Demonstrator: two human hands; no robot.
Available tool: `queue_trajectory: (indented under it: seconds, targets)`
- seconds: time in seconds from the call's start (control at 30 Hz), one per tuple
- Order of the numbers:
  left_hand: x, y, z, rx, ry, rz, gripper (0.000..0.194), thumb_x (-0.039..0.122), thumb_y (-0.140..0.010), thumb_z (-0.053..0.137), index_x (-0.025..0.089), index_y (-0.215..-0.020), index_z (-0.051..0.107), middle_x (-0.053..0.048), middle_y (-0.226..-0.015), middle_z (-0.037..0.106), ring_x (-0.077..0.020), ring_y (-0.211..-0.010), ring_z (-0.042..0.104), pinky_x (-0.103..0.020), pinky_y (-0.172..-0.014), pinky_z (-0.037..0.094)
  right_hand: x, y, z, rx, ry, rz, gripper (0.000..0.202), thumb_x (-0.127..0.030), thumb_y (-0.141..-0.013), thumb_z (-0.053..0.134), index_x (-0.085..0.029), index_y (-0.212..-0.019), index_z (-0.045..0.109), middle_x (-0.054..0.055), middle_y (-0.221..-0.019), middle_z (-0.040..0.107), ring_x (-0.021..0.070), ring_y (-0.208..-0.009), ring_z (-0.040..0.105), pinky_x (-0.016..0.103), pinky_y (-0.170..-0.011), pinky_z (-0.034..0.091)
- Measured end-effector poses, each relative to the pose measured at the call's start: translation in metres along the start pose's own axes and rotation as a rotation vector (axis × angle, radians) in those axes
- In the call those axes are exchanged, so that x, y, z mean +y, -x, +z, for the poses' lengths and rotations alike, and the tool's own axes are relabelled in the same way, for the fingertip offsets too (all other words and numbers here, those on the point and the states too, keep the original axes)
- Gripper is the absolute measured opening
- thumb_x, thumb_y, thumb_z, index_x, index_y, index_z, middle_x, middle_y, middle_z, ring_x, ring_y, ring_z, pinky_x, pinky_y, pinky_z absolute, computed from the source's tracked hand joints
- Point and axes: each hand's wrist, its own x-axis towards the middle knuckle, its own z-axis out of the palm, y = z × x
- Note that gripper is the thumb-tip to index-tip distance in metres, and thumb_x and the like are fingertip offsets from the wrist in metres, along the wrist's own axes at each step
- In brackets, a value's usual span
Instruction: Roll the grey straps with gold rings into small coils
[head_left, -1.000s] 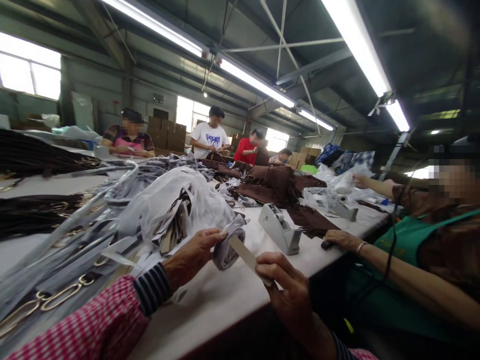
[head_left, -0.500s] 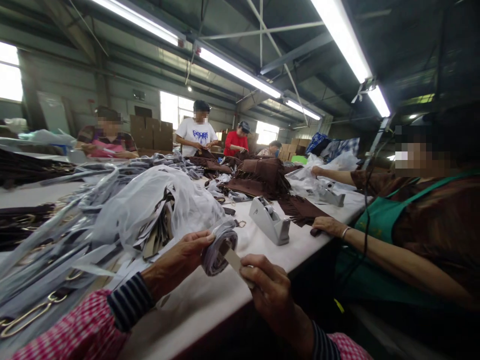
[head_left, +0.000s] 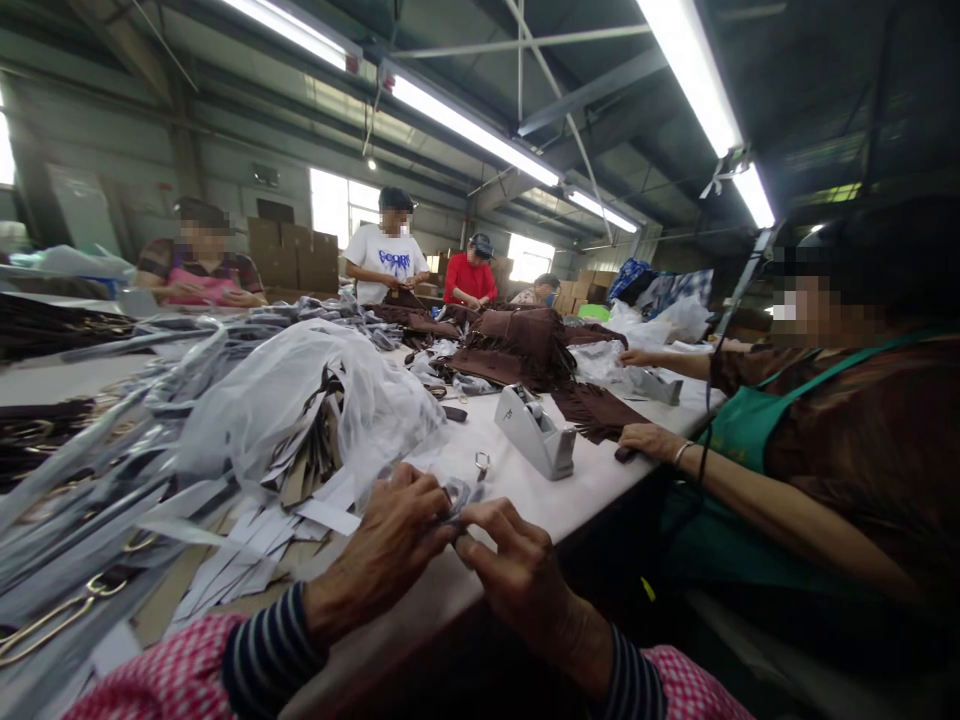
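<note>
In front of me, over the table edge, both hands meet at a plastic-wrapped strap (head_left: 459, 492), mostly covered by my fingers. My left hand (head_left: 401, 535) is closed on it from the left, knuckles up. From the right, my right hand (head_left: 521, 575) pinches it with thumb and forefinger. A metal clasp (head_left: 481, 462) shows just beyond the fingertips. To the left, a clear plastic bag (head_left: 262, 390) lies with a bunch of beige strips (head_left: 319, 450) sticking out of its mouth. White paper slips (head_left: 232, 560) are spread below it.
A grey tape dispenser (head_left: 534, 435) stands beyond my right hand. Wrapped straps with metal buckles (head_left: 90, 600) cover the left side. Brown fringed pieces (head_left: 510, 350) are piled mid-table. A co-worker in a green apron (head_left: 757, 420) sits close on the right, a hand (head_left: 649, 440) on the table.
The beige strip that my right hand held in the rolled strap no longer shows. My hands have come together, both now gripping the wrapped strap. The view has shifted slightly.
</note>
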Motion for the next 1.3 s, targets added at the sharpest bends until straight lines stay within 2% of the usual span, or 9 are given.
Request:
queue_trajectory:
  seconds: [0.1,0.23,0.47,0.63,0.73,0.87,1.03,1.13,1.3]
  targets:
    - [-0.001,0.007,0.018,-0.078,-0.171,0.106,0.021,0.023,-0.099,0.054,0.02,-0.082,0.064,-0.006,-0.093,0.064,-0.026,-0.094,0.047,-0.04,-0.082,0.035,0.003,0.014,0.009,-0.105,-0.028,0.02,0.022,-0.011,-0.1,0.05,-0.017,-0.086,0.067,0.01,-0.1,0.072,0.0211,-0.087,0.067,0.029,-0.072,0.055]
    - [-0.009,0.011,0.031,-0.127,-0.139,0.19,0.022,0.017,-0.099,0.045,0.018,-0.084,0.063,-0.009,-0.093,0.064,-0.0242,-0.088,0.051,-0.04,-0.084,0.04,0.009,0.022,0.014,-0.216,-0.107,0.163,0.017,-0.009,-0.094,0.06,-0.017,-0.08,0.067,0.005,-0.086,0.071,0.0184,-0.077,0.067,0.027,-0.069,0.05]
    - [-0.008,0.006,0.014,-0.166,-0.011,0.037,0.019,0.025,-0.096,0.046,0.019,-0.092,0.063,-0.007,-0.09,0.066,-0.024,-0.084,0.058,-0.037,-0.076,0.042,0.027,-0.013,0.001,-0.414,-0.349,0.521,0.014,-0.006,-0.077,0.082,-0.017,-0.078,0.073,-0.001,-0.078,0.07,0.0144,-0.074,0.065,0.023,-0.069,0.043]
    - [-0.011,0.004,0.02,0.001,0.215,-0.076,0.005,0.022,-0.09,0.053,0.021,-0.088,0.058,0.0,-0.08,0.065,-0.0181,-0.074,0.058,-0.03,-0.068,0.039,0.039,-0.035,0.002,-0.484,-0.497,0.679,0.029,-0.005,-0.068,0.083,-0.018,-0.086,0.066,-0.006,-0.07,0.065,0.0118,-0.064,0.058,0.021,-0.058,0.037]
    - [-0.015,0.005,0.029,0.098,0.272,-0.085,0.008,0.021,-0.086,0.057,0.022,-0.08,0.052,0.004,-0.073,0.058,-0.0154,-0.068,0.053,-0.027,-0.062,0.036,0.051,-0.045,0.004,-0.633,-0.725,0.694,0.028,-0.008,-0.069,0.079,-0.018,-0.092,0.067,-0.007,-0.07,0.063,0.0105,-0.061,0.056,0.019,-0.056,0.038]
    - [-0.011,0.007,0.029,0.096,0.265,-0.094,0.015,0.032,-0.093,0.056,0.022,-0.083,0.051,0.003,-0.074,0.058,-0.0157,-0.066,0.052,-0.028,-0.061,0.038,0.066,-0.053,0.009,-0.84,-0.923,0.689,0.009,-0.018,-0.07,0.076,-0.014,-0.075,0.07,-0.004,-0.064,0.061,0.0111,-0.059,0.056,0.02,-0.054,0.04]
    - [-0.006,0.007,0.014,-0.006,-0.012,-0.08,0.039,0.057,-0.092,0.065,0.02,-0.105,0.059,-0.006,-0.1,0.062,-0.0261,-0.09,0.056,-0.041,-0.082,0.043,0.072,-0.051,0.014,-0.817,-0.942,0.723,0.01,-0.018,-0.068,0.072,-0.013,-0.076,0.073,-0.004,-0.061,0.062,0.0099,-0.053,0.053,0.019,-0.05,0.041]
    - [-0.01,0.005,0.011,-0.081,-0.218,-0.094,0.037,0.055,-0.091,0.068,0.021,-0.106,0.065,-0.008,-0.107,0.062,-0.0318,-0.1,0.052,-0.046,-0.085,0.041,0.07,-0.051,0.012,-0.796,-0.956,0.734,0.017,-0.027,-0.07,0.079,-0.012,-0.072,0.072,-0.003,-0.06,0.064,0.0105,-0.052,0.055,0.02,-0.05,0.041]
    - [-0.017,0.005,0.015,-0.203,-0.149,-0.003,0.024,0.049,-0.101,0.057,0.036,-0.108,0.075,-0.005,-0.121,0.06,-0.0311,-0.112,0.047,-0.045,-0.089,0.04,0.065,-0.067,-0.001,-0.924,-0.807,0.56,0.009,-0.02,-0.081,0.07,-0.013,-0.078,0.074,-0.001,-0.067,0.068,0.0119,-0.058,0.062,0.02,-0.055,0.043]
